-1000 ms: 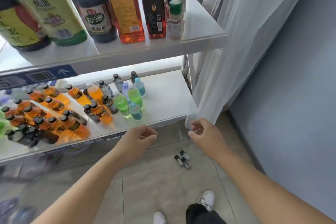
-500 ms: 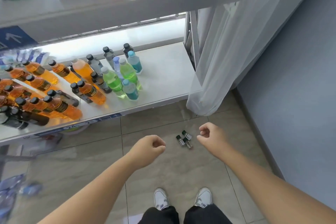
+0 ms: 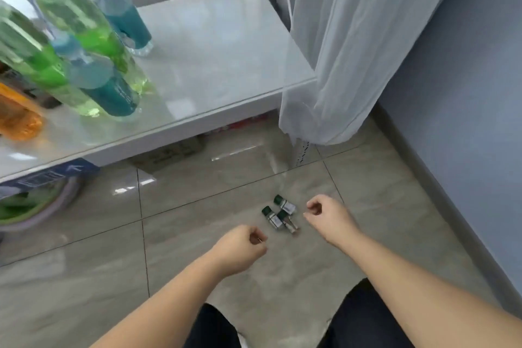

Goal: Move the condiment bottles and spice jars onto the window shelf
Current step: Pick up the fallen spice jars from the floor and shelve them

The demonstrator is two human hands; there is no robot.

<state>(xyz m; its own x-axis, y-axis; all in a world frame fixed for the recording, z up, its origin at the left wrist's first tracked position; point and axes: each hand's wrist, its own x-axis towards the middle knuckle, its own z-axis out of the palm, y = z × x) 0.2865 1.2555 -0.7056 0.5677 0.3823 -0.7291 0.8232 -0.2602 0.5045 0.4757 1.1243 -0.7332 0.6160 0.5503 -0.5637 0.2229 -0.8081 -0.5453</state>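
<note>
Three small spice jars (image 3: 280,215) with dark green caps lie on their sides on the grey floor tiles. My left hand (image 3: 240,248) hovers just left of them, fingers loosely curled and holding nothing. On the jars' right, my right hand (image 3: 329,217) hangs in the same loose curl, also holding nothing. Neither hand touches a jar. The upper shelf with the condiment bottles is out of view.
A low white shelf (image 3: 214,48) fills the upper left, carrying green (image 3: 76,25), teal (image 3: 113,90) and orange (image 3: 17,113) drink bottles. A sheer curtain (image 3: 339,45) hangs at its right end beside a blue-grey wall (image 3: 466,93). A round basin (image 3: 36,203) sits under the shelf.
The view has dropped from the upper shelf toward the floor. Both hands have come down from shelf height to either side of the three jars, still holding nothing.
</note>
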